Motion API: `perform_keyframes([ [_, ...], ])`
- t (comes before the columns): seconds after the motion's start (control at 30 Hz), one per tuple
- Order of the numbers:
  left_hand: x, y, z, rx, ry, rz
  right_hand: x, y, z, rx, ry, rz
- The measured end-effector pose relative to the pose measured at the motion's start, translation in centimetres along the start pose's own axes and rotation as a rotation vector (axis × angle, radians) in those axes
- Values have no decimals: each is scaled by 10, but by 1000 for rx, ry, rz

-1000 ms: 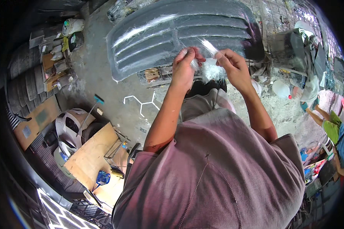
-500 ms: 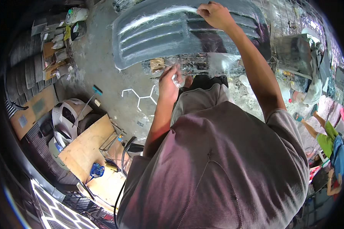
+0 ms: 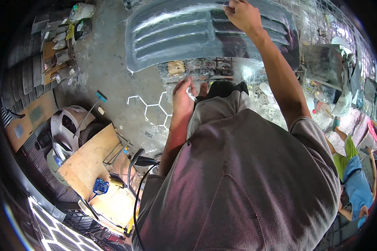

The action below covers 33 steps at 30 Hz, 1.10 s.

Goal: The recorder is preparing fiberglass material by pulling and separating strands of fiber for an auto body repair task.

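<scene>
Hands [image 3: 182, 97] parted; panel [image 3: 210, 35] under right hand [image 3: 244, 17]

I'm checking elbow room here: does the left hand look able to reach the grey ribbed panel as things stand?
Probably yes: the left hand, curled around white fibres, is on the near side of the grey ribbed panel, and I see nothing blocking the way between.

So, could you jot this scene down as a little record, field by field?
Left hand: curled around some white fibre
Right hand: at the upper edge of the panel; grip unclear
Panel: large, grey, slatted, white strands along its upper ridge
Left side: blue-headed broom, wooden board
Right side: another person in blue and green
</scene>
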<state>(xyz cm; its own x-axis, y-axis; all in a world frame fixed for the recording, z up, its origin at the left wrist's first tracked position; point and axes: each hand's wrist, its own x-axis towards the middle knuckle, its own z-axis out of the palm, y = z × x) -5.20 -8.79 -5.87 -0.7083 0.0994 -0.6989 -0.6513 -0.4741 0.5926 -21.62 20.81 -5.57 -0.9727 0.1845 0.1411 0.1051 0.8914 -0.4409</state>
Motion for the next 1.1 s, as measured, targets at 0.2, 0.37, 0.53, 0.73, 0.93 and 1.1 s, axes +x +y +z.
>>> perform_keyframes([
  [0.2,-2,2,4,13,21,14,-9,-11,-8,150,208,-84],
  [0.37,-3,3,5,28,33,-18,-3,-6,7,-71,186,-378],
  [0.53,1,3,7,31,51,-20,5,-2,13,-212,89,-488],
  [0.73,6,9,11,-15,-8,-14,2,1,11,-66,249,-476],
  [0.93,13,32,14,-146,-124,-29,-14,-18,3,-64,252,-356],
  [1.1,20,61,23,-252,-271,-25,-92,-71,-23,322,266,-81],
])
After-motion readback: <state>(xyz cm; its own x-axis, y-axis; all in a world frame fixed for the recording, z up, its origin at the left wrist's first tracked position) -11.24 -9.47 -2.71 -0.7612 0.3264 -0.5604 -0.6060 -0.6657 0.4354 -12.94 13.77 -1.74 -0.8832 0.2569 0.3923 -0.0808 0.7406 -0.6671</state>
